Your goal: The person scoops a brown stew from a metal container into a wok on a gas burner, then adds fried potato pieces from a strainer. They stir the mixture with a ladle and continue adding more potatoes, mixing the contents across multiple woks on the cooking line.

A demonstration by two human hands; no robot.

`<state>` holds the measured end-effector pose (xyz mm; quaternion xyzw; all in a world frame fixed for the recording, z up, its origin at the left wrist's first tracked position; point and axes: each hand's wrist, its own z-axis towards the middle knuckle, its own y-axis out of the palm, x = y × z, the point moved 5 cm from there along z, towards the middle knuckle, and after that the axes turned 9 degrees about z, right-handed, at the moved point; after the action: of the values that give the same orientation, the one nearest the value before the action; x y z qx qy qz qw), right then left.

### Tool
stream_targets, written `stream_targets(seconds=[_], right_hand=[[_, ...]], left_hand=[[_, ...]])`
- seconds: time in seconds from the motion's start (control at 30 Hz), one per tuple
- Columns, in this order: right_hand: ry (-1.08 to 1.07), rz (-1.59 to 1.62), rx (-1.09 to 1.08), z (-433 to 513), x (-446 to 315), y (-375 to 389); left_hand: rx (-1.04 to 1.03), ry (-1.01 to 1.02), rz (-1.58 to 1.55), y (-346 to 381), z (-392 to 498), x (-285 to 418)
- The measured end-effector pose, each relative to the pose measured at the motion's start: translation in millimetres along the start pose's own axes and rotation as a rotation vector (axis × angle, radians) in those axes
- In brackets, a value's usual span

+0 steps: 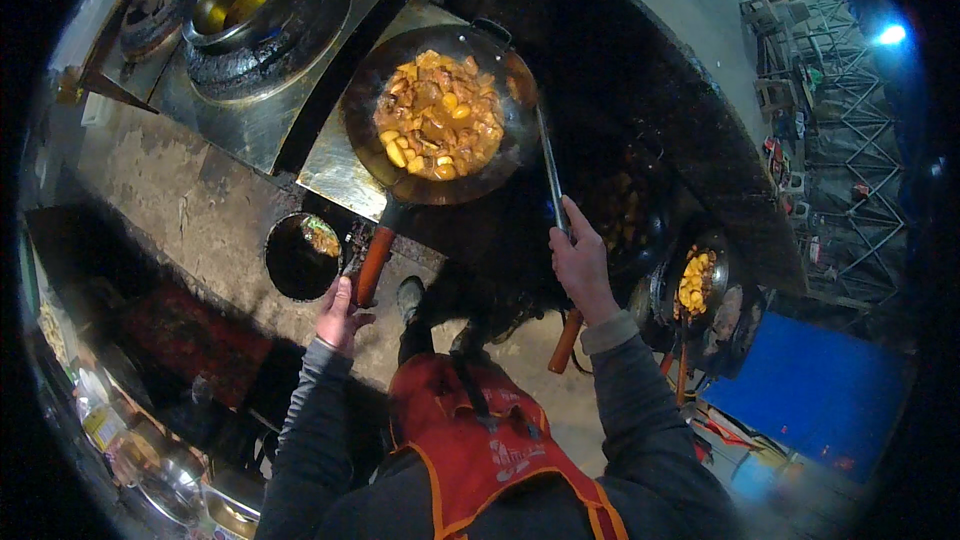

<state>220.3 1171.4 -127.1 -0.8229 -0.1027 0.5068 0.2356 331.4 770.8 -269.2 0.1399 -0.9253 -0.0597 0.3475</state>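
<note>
A wok [517, 154] of stewed meat and potato chunks [439, 120] in brown sauce sits ahead of me. My right hand [581, 262] grips the metal handle of a ladle [551, 165], whose bowl rests against the wok's far right inner side. My left hand [341, 319] is at the lower end of the wok's wooden handle [375, 262], thumb pointing up along its left side. Whether the fingers close on the handle or on something dark beside it, I cannot tell. Left of that handle stands a dark bucket [289, 259] with food scraps inside.
A metal pot of yellow oil [244, 0] sits on the stove at upper left. To the right are a second wok [622, 217] in shadow and a pan of yellow chunks [697, 281]. A blue panel [802, 390] lies beyond. Metal bowls [169, 480] stand at lower left.
</note>
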Motion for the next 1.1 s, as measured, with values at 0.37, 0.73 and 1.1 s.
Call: stream_targets(seconds=[0.37, 0.73, 1.1], right_hand=[[-0.098, -0.004, 0.029, -53.0, -21.5, -11.1], [0.042, 0.51, 0.103, -115.6, 17.3, -96.6], [0.155, 0.523, 0.248, -175.8, 180.3, -276.0]], left_hand=[[0.154, -0.172, -0.002, -42.1, 16.5, -66.1], [-0.247, 0.136, 1.125, -44.7, -25.3, -243.8], [-0.144, -0.035, 1.308, 48.9, -117.0, -359.2]])
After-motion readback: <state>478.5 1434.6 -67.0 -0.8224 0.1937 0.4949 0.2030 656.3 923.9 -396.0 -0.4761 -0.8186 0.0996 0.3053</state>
